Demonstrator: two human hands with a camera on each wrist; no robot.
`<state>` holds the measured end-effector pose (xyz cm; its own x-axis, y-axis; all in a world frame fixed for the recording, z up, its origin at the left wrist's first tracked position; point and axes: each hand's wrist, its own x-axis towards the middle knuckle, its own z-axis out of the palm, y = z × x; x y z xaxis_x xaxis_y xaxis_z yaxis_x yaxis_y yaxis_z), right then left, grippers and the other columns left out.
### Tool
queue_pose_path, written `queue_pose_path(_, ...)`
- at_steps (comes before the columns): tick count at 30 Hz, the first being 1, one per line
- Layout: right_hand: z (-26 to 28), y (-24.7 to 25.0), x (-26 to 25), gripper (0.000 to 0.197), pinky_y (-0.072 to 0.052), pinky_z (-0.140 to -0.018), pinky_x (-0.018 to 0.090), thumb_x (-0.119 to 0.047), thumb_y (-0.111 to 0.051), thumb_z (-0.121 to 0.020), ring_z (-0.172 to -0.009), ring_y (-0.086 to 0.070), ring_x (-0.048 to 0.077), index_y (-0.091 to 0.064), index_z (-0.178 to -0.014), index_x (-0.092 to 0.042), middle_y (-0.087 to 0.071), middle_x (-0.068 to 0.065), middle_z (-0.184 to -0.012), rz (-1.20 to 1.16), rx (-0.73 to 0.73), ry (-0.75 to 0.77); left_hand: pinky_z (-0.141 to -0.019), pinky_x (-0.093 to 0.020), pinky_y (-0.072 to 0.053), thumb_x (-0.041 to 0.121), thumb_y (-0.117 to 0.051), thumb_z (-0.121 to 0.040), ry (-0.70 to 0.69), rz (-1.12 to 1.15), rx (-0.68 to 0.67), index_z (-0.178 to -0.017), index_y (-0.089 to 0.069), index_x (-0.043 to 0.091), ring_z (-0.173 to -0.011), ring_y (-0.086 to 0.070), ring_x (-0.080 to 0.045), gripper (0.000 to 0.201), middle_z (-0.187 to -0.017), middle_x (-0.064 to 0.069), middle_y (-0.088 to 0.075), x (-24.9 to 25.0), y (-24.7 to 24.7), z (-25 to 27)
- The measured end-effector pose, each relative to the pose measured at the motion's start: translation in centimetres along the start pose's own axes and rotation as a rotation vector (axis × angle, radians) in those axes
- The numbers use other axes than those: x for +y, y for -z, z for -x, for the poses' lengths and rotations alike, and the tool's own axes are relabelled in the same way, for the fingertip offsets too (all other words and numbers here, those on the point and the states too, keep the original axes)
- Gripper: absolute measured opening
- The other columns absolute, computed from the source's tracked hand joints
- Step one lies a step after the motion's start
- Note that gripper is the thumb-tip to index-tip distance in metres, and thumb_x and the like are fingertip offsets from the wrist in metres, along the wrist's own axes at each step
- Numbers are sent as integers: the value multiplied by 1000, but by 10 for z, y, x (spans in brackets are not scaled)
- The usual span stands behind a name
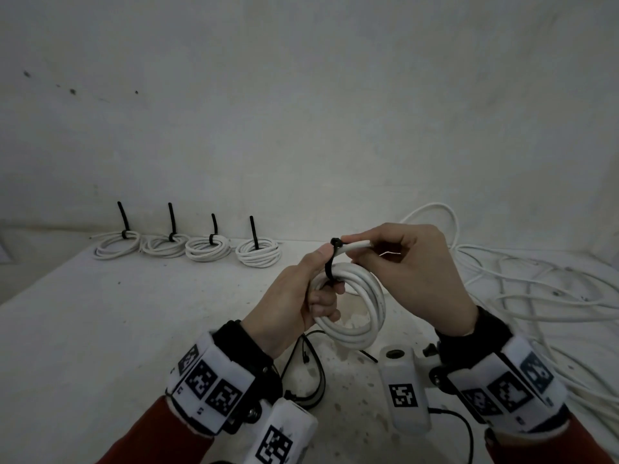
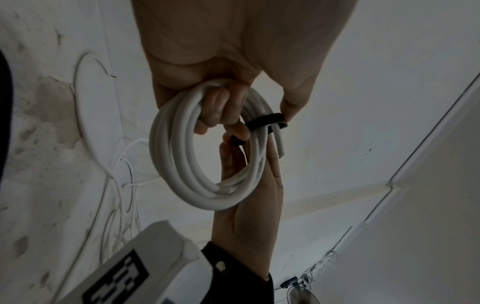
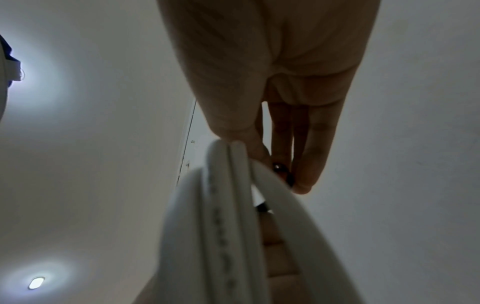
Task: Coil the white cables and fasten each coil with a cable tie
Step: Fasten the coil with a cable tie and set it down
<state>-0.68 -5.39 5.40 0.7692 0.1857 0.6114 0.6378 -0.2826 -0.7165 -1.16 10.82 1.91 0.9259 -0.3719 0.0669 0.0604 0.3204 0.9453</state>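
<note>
The left hand [image 1: 294,296] grips the upright white coil [image 1: 355,306] above the counter [image 1: 134,313]; the right hand [image 1: 408,272] pinches its black cable tie [image 1: 331,259] atop. Four tied coils [image 1: 187,247] lie far left, loose cable [image 1: 536,286] right.

Head view looks forward-down from above; both hands sit lower center of frame. Each wrist view looks up along its palm, very close. All three share the white coil [image 1: 351,306].
</note>
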Motion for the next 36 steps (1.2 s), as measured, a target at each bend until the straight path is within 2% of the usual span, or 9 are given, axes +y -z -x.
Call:
queue_pose_path(5, 0, 2, 0, 29, -56, -67, 25, 5, -70, -79, -72, -70, 11, -77, -89, -21, -74, -3, -80, 18, -22, 33, -57, -27, -41, 55, -49, -79, 31, 6, -10, -66, -58, 10, -43, -26, -11, 48, -51, 2, -21, 1, -3, 1)
queue_pose_path(8, 0, 0, 1, 35, -53, -67, 19, 7, -71, -78, -78, -68, 11, -76, -92, -25, -70, -3, -90, 34, -32, 51, -55, -25, -42, 53, -45, -78, 48, 8, -11, -65, -57, 8, -43, -26, -11, 49, -48, 3, -25, 3, -4, 2)
queue_pose_path(11, 1, -5, 2, 41, -49, -65, 14, 7, -69, -79, -75, -65, 10, -75, -93, -31, -66, -3, -87, 42, 21, 98, -55, -24, -42, 52, -45, -77, 59, 21, -19, -65, -56, 8, -43, -26, -11, 47, -45, 5, -28, 6, -4, 3)
queue_pose_path(16, 5, -9, -3, 37, -52, -67, 17, 10, -70, -75, -73, -68, 9, -73, -86, -25, -69, -7, -77, -12, 100, 146, -55, -25, -41, 50, -46, -76, 58, 19, -10, -62, -58, 9, -43, -26, -11, 46, -46, 5, -27, 7, -4, 4)
queue_pose_path(19, 9, -16, -10, 31, -55, -69, 25, 11, -70, -75, -75, -69, 12, -63, -80, -19, -69, -5, -76, -56, 108, 144, -57, -27, -39, 48, -52, -75, 80, 57, -33, -56, -61, 13, -43, -26, -10, 41, -47, 5, -25, 2, -4, 4)
queue_pose_path(25, 6, -11, -16, 44, -58, -70, 33, 13, -72, -70, -78, -71, 21, -53, -96, -18, -71, 7, -85, -267, 106, -22, -54, -23, -38, 45, -54, -78, -55, -22, 37, -56, -64, 20, -43, -27, -7, 35, -45, 9, -39, 3, -6, 3)
queue_pose_path(27, 6, -11, -17, 50, -58, -68, 35, 11, -74, -68, -76, -71, 20, -51, -100, -20, -72, 7, -80, -238, 111, -51, -52, -21, -36, 43, -53, -79, -87, -52, 48, -57, -67, 21, -42, -27, -5, 33, -46, 7, -44, 4, -6, 3)
queue_pose_path(31, 9, -16, -17, 49, -55, -63, 25, 16, -67, -70, -72, -71, 16, -48, -97, -20, -71, 7, -73, -220, 173, 0, -51, -21, -34, 39, -50, -80, -97, -50, 54, -56, -67, 22, -42, -28, -5, 34, -50, 8, -48, 5, -7, 4)
queue_pose_path(36, 17, -24, -20, 40, -57, -65, 31, 12, -72, -73, -78, -72, 19, -47, -87, -17, -70, 9, -77, -279, 223, 127, -57, -27, -32, 34, -46, -81, -199, -122, 80, -53, -66, 26, -39, -36, -2, 35, -45, 11, -44, 6, -14, 9)
